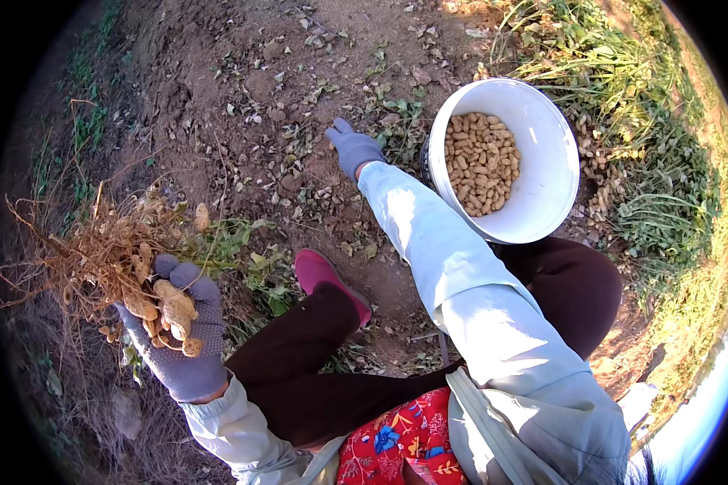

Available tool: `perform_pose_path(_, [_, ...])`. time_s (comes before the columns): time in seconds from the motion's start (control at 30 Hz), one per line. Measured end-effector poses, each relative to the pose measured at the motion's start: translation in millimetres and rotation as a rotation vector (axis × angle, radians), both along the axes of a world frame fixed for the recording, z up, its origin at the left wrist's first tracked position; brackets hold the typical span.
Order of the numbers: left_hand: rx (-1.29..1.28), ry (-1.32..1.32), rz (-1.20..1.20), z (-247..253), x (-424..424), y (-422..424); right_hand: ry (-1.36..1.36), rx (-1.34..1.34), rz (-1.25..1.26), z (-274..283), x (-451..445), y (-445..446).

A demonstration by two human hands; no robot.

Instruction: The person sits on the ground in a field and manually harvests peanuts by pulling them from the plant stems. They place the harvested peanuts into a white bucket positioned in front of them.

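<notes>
My left hand [188,327], in a grey dotted glove, grips a pulled peanut plant by its dry brown roots [91,242]. Several peanut pods [176,306] hang from the roots across the palm and fingers. Leafy green stems [236,242] trail to the right of the bunch. My right hand [355,145], also gloved, reaches out over the soil just left of a white plastic bucket [543,170]. Its back faces up and two fingertips stand slightly apart; the palm side is hidden. Inside the tilted bucket lies a heap of loose peanuts [482,163].
Bare soil [249,115] with scattered dry leaves spreads in front of me. Pulled plants with green leaves [643,145] lie right of the bucket, with more peanuts [600,182] among them. A pink shoe [327,279] is planted between my hands. My other knee [570,285] is beside the bucket.
</notes>
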State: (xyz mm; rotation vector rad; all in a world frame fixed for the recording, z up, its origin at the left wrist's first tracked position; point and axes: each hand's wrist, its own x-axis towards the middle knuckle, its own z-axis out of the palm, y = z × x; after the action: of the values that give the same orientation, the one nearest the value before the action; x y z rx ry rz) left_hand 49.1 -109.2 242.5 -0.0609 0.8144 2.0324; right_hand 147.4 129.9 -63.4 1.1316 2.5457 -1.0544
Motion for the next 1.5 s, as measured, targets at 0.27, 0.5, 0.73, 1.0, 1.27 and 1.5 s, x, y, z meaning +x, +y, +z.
perform_pose_path(0.27, [-0.09,0.091,-0.024,-8.4,-15.6,-1.9,-0.169,-0.074,0.033,-0.6,14.7,-28.0])
perform_pose_path(0.5, [0.003,-0.001,-0.145,-2.6,-0.1,31.5,0.14,-0.248,0.046,50.9,89.7,-149.3])
perform_pose_path(0.73, [0.017,0.057,-0.21,7.4,14.3,53.3,0.622,0.239,-0.18,176.7,126.4,-77.1])
perform_pose_path(1.0, [0.029,-0.03,-0.225,-20.2,5.6,90.6,0.65,0.764,-0.504,227.9,247.6,30.3])
perform_pose_path(1.27, [0.063,-0.091,-0.204,-14.8,25.6,111.8,-0.405,-0.01,0.223,92.1,337.5,-41.5])
perform_pose_path(1.5, [0.061,0.01,-0.338,-15.7,20.3,106.3,-0.482,-0.185,-0.463,-69.9,313.4,-67.7])
